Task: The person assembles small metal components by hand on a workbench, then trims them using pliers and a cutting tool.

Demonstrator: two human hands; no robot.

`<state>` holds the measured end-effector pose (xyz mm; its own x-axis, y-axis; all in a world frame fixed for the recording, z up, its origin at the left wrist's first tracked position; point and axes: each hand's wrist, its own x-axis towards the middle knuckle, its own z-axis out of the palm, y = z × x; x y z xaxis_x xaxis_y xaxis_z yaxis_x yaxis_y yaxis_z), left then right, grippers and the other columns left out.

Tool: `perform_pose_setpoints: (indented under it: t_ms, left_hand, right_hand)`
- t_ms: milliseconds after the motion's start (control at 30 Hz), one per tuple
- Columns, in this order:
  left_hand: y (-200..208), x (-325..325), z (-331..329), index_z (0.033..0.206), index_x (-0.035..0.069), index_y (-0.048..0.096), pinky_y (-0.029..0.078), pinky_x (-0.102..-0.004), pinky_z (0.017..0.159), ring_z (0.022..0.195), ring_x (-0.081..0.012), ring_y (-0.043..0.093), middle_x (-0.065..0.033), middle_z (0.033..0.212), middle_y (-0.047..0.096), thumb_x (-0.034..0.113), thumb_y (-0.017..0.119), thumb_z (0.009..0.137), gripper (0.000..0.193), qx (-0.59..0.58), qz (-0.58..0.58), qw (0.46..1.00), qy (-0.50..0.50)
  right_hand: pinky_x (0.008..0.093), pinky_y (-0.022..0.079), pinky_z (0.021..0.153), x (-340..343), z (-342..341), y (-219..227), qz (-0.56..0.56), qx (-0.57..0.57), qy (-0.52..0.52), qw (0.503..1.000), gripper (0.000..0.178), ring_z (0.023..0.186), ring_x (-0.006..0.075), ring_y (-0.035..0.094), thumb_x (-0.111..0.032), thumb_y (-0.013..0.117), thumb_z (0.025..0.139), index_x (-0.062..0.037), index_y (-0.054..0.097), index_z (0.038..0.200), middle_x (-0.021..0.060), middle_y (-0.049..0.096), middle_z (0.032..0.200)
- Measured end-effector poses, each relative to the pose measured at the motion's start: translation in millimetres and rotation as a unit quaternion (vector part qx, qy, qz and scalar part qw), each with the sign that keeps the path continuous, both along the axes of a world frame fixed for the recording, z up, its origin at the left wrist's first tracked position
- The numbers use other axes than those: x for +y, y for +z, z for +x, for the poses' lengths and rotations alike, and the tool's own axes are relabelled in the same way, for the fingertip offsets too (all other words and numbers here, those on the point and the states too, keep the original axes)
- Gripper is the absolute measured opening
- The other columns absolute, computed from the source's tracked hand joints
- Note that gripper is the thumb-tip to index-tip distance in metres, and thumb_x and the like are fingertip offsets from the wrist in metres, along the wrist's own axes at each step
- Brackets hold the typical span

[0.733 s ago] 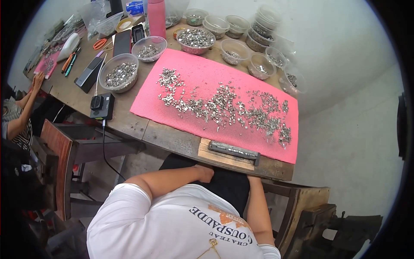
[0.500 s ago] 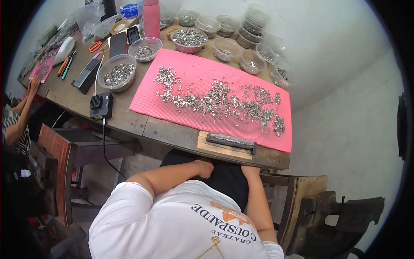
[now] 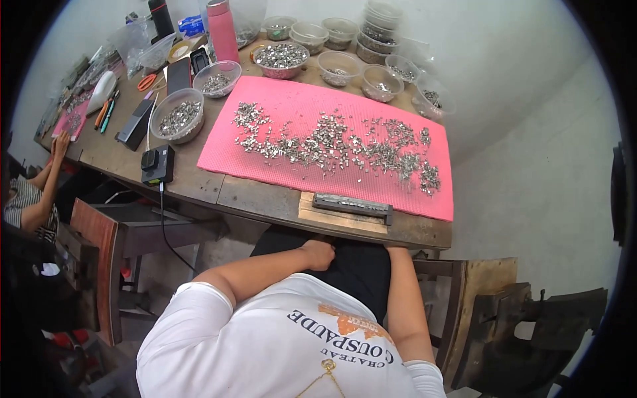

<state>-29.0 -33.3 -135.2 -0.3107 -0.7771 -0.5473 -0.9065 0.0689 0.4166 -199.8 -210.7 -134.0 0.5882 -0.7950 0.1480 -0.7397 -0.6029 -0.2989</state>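
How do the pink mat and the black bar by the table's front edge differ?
The pink mat is a broad, flat sheet; the black bar is narrow. The mat carries loosely scattered metal pieces; the bar has a silvery strip along its top. Both are longer than wide.

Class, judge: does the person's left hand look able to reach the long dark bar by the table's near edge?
Probably yes: the left hand lies low by the lap and must clear the table edge, but nothing covers the dark bar.
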Motion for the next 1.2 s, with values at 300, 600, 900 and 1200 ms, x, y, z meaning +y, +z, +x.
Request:
perform_pose_setpoints:
  t_ms: [300, 600, 900, 1200]
  left_hand:
    - [41, 23, 30, 0.137, 0.010, 0.054, 0.043, -0.0410, 0.105, 0.126, -0.0359, 0.051, -0.0171, 0.137, 0.053, 0.030, 0.057, 0.094, 0.048, 0.177, 0.012, 0.984, 0.020]
    - [207, 33, 63, 0.134, -0.001, 0.056, 0.036, -0.0459, 0.111, 0.133, -0.0383, 0.046, -0.0228, 0.140, 0.051, 0.033, 0.062, 0.096, 0.051, 0.728, 0.095, 0.662, -0.155]
    - [316, 24, 76, 0.105, 0.010, 0.072, 0.048, -0.0359, 0.075, 0.085, -0.0215, 0.068, -0.0108, 0.115, 0.067, 0.029, 0.060, 0.099, 0.024, 0.820, -0.034, 0.519, -0.240]
    - [267, 9, 129, 0.090, 0.005, 0.074, 0.049, -0.0359, 0.066, 0.074, -0.0253, 0.063, -0.0067, 0.081, 0.068, 0.021, 0.079, 0.079, 0.020, 0.290, -0.357, 0.875, 0.150]
  right_hand:
    - [0.0443, 0.042, 0.100, -6, 9, -41, 0.081, -0.008, -0.059, 0.995, 0.041, 0.113, 0.0308, 0.057, -0.037, 0.045, 0.097, -0.0062, 0.065, 0.116, 0.0142, 0.064, 0.118]
    - [0.0435, 0.041, 0.102, 10, 38, -45, 0.133, 0.103, -0.107, 0.980, 0.043, 0.117, 0.0305, 0.056, -0.038, 0.043, 0.098, -0.0059, 0.062, 0.120, 0.0150, 0.062, 0.121]
    - [0.0434, 0.041, 0.103, 3, 19, -62, 0.142, 0.078, -0.148, 0.976, 0.044, 0.117, 0.0306, 0.055, -0.038, 0.043, 0.098, -0.0059, 0.062, 0.121, 0.0152, 0.062, 0.122]
    - [0.0433, 0.040, 0.103, -28, 10, -59, 0.170, 0.086, -0.128, 0.973, 0.044, 0.118, 0.0307, 0.055, -0.038, 0.043, 0.098, -0.0059, 0.061, 0.122, 0.0154, 0.061, 0.123]
